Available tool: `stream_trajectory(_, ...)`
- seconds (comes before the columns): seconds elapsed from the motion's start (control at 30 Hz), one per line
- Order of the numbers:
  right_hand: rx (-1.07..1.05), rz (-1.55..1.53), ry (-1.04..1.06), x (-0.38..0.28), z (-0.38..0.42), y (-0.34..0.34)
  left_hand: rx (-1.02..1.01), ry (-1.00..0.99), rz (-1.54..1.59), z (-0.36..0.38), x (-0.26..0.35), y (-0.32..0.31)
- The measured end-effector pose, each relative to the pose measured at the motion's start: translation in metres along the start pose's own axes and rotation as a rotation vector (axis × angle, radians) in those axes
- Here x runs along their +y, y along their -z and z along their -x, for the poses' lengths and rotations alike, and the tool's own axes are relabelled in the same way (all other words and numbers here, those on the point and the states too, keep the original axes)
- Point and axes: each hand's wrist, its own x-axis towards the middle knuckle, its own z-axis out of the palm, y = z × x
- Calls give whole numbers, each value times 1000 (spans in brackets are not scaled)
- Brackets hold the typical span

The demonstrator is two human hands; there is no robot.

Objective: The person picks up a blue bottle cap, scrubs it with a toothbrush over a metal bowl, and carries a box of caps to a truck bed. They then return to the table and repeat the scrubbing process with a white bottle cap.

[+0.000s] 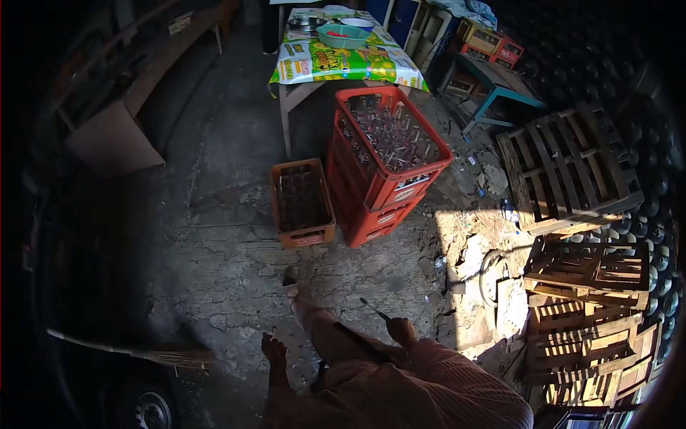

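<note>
My right hand (402, 331) is closed around one end of a slim, dark, knife-like tool (375, 309), its narrow tip pointing up and left over the floor. The tool is too small and dim to name surely. My left hand (274, 348) has its fingers curled together, and whatever is in them cannot be made out. Ahead of my foot stands an orange-brown crate (307, 237) with dark bottles in it. Beside it, red crates (389, 189) are stacked, the top one full of empty-looking glass bottles (393, 132).
A table with a bright printed cover (343, 68) holds a green basin (341, 37). Wooden pallets (572, 164) and broken slatted crates (586, 336) line the right side. A teal-edged bench (493, 93) stands behind. A broom (153, 354) and a wheel (152, 411) are at lower left.
</note>
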Motion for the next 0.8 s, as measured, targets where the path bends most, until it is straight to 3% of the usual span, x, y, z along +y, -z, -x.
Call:
stream_trajectory(0.03, -14, 63, 122, -21, -34, 2, -4, -1, 35, -10, 15, -4)
stream_trajectory(0.1, 25, 50, 166, -61, -95, 1, -11, -55, 44, -46, 50, -26)
stream_trajectory(0.17, 34, 44, 265, -103, -156, -3, -234, -241, -131, -89, 91, -46)
stream_trajectory(0.2, 73, -30, 253, -129, -179, -6, -140, -206, -131, -106, 119, -65)
stream_trajectory(0.23, 111, -87, 242, -143, -206, 4, -205, -177, -51, -124, 148, -76)
stream_trajectory(0.27, -14, -117, 302, -157, -226, 10, -175, -166, -38, -138, 173, -79)
stream_trajectory(0.3, -5, -116, 323, -187, -273, 32, -152, -170, -14, -163, 226, -99)
stream_trajectory(0.37, -88, -110, 443, -216, -320, 59, -64, -214, -16, -190, 265, -95)
stream_trajectory(0.53, -141, -359, 326, -287, -428, 111, 408, -229, 84, -270, 310, -14)
stream_trajectory(0.67, -81, -450, 223, -354, -501, 144, 806, -96, 15, -299, 333, 46)
stream_trajectory(0.73, -95, -533, 106, -383, -540, 141, 780, -64, 51, -309, 344, 53)
stream_trajectory(0.8, -113, -611, 72, -418, -577, 154, 827, 104, -132, -349, 361, 46)
